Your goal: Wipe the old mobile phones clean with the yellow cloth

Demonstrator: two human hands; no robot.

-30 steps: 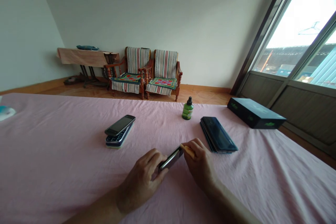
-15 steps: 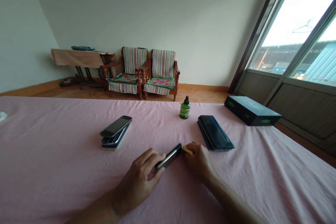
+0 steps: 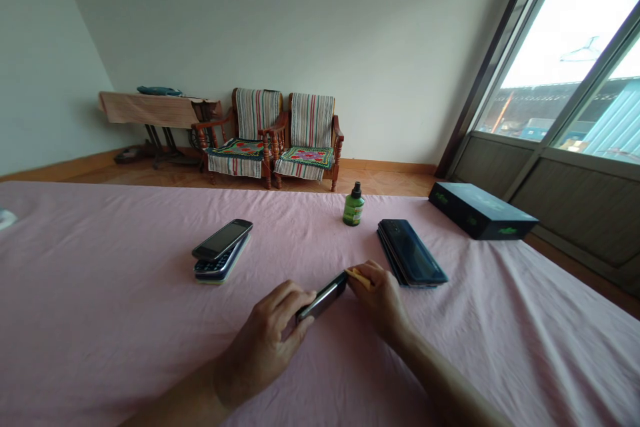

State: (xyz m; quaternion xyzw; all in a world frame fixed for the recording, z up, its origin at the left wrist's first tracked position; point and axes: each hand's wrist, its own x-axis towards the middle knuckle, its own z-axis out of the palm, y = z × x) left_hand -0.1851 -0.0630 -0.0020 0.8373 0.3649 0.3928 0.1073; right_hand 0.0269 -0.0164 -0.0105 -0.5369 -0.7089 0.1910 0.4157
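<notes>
Between my hands a dark mobile phone [image 3: 324, 299] is held tilted on its edge above the pink cloth. My left hand [image 3: 267, 333] grips its near end between thumb and fingers. A small folded yellow cloth [image 3: 359, 278] is pinched in my right hand [image 3: 380, 300], pressed against the phone's far end. Left of them lies a stack of phones, topped by a dark phone [image 3: 223, 240] set askew over a keypad phone [image 3: 215, 269]. To the right is another stack, with a dark blue phone [image 3: 413, 252] on top.
A green spray bottle [image 3: 353, 205] stands upright beyond my hands. At the back right sits a black box [image 3: 483, 211]. The pink bedsheet [image 3: 125, 320] shows folds at right. Two wooden chairs [image 3: 306, 153] and a cloth-covered table [image 3: 150, 108] stand by the far wall.
My right hand and the yellow cloth have shifted slightly up at the phone's far end. My left hand keeps the phone in nearly the same place.
</notes>
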